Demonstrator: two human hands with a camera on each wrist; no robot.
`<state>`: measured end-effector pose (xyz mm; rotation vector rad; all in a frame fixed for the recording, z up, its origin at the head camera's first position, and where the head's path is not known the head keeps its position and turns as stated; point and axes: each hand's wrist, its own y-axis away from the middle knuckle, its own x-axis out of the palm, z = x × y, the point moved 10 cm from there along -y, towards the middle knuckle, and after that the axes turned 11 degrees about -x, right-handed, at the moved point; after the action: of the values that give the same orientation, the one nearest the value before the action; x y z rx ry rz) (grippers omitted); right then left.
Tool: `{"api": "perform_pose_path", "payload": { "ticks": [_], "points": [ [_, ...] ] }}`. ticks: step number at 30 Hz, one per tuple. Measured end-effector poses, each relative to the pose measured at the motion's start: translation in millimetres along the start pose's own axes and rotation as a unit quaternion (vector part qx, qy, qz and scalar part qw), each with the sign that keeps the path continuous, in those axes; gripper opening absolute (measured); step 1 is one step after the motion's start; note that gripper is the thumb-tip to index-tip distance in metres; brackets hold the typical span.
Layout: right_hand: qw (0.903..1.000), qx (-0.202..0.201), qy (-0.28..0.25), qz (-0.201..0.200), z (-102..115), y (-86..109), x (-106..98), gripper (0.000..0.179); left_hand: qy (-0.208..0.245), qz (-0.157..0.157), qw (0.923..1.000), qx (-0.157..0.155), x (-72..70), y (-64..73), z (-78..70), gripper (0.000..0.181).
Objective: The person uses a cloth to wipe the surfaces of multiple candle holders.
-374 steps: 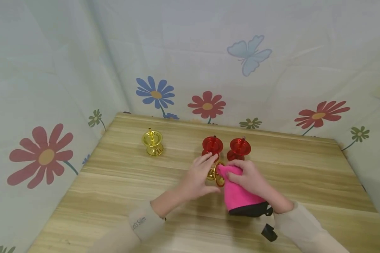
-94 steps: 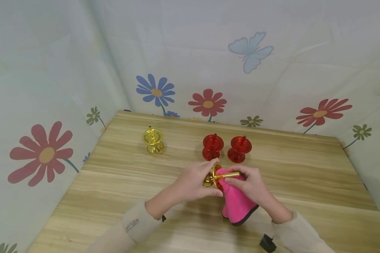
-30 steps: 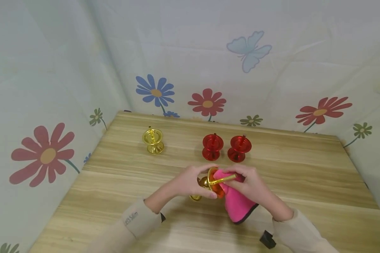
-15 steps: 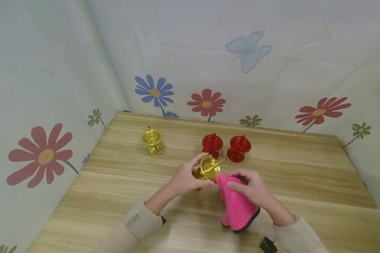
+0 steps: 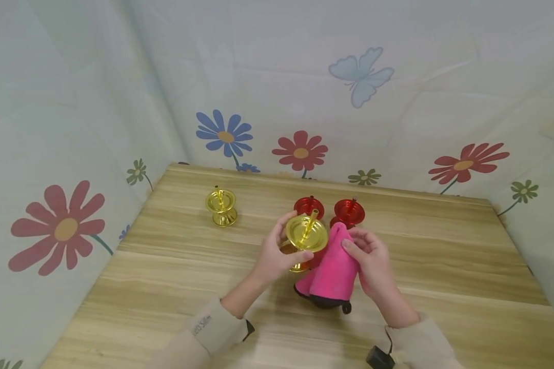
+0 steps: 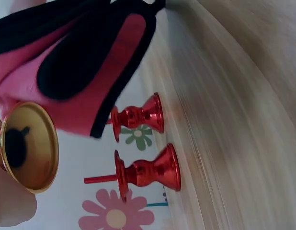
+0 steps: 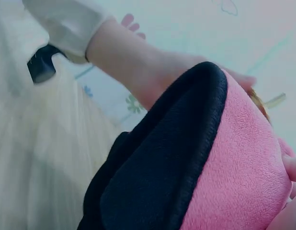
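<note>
My left hand (image 5: 277, 251) grips a shiny gold candle holder (image 5: 307, 233) with a wide dish and an upright central stem, its fingers curled round it below the dish. It stands nearly upright, clear of the table; in the left wrist view its round hollow base (image 6: 35, 158) shows. My right hand (image 5: 371, 256) pinches the top of a pink cloth (image 5: 334, 271) with black edging and a small loop. The cloth hangs in folds just right of the gold holder. In the right wrist view the cloth (image 7: 239, 158) covers most of the left hand's fingers.
Two red candle holders (image 5: 349, 209) stand behind the hands, the left one (image 5: 308, 206) partly hidden by the gold dish. Another gold candle holder (image 5: 221, 205) stands at the back left. A flower-printed curtain (image 5: 258, 77) closes off the wooden table's (image 5: 175, 256) back and sides.
Earlier the gold holder lay tilted sideways with the cloth pressed into its dish and round its stem. It has since been raised upright; the cloth has come away to the right.
</note>
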<state>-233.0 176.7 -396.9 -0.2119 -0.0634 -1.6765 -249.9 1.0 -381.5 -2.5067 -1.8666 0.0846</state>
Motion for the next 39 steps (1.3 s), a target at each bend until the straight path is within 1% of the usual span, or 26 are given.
{"api": "perform_pose_path", "payload": {
  "ticks": [3,9,13,18,20,22,26,30,32,34,37,39],
  "points": [
    [0.9997,0.013,-0.022,-0.006,-5,1.5,8,0.019,0.021,-0.008,0.9997,0.002,2.8,0.2,0.5,0.082],
    [0.9991,0.011,-0.040,-0.012,-10,5.4,17,0.020,0.052,-0.023,0.9984,0.003,4.1,0.6,-1.1,0.082],
    [0.9996,-0.003,-0.028,0.000,-10,9.6,24,0.023,0.064,-0.037,0.9972,0.009,3.0,0.9,-2.4,0.084],
    [0.9991,-0.039,0.005,0.012,-8,13.1,34,0.027,0.077,-0.052,0.9956,0.005,1.5,0.1,-0.4,0.081],
    [0.9984,-0.054,0.016,0.011,-7,13.8,36,0.027,0.079,-0.054,0.9954,0.006,1.4,-0.3,0.1,0.079],
    [0.9980,-0.060,0.022,0.001,-7,14.4,37,0.027,0.074,-0.051,0.9959,0.009,2.0,-0.2,-0.7,0.079],
    [0.9975,-0.058,0.029,-0.026,-7,14.2,35,0.027,0.069,-0.032,0.9970,0.012,4.7,-0.2,-2.3,0.078],
    [0.9975,-0.061,0.025,-0.027,-4,12.3,35,0.028,0.088,0.005,0.9961,0.009,8.1,0.1,-4.0,0.083],
    [0.9978,-0.062,0.015,-0.018,-3,11.1,36,0.028,0.095,0.024,0.9952,0.006,9.5,0.6,-4.9,0.087],
    [0.9978,-0.065,0.004,-0.005,-1,10.2,36,0.032,0.090,0.039,0.9951,0.009,10.8,0.8,-5.7,0.089],
    [0.9965,-0.078,-0.020,0.022,2,9.5,38,0.040,0.078,0.064,0.9947,0.021,13.8,1.5,-7.7,0.091],
    [0.9945,-0.090,-0.035,0.040,4,9.5,39,0.042,0.071,0.081,0.9937,0.034,16.4,2.6,-9.5,0.089]
  ]
}}
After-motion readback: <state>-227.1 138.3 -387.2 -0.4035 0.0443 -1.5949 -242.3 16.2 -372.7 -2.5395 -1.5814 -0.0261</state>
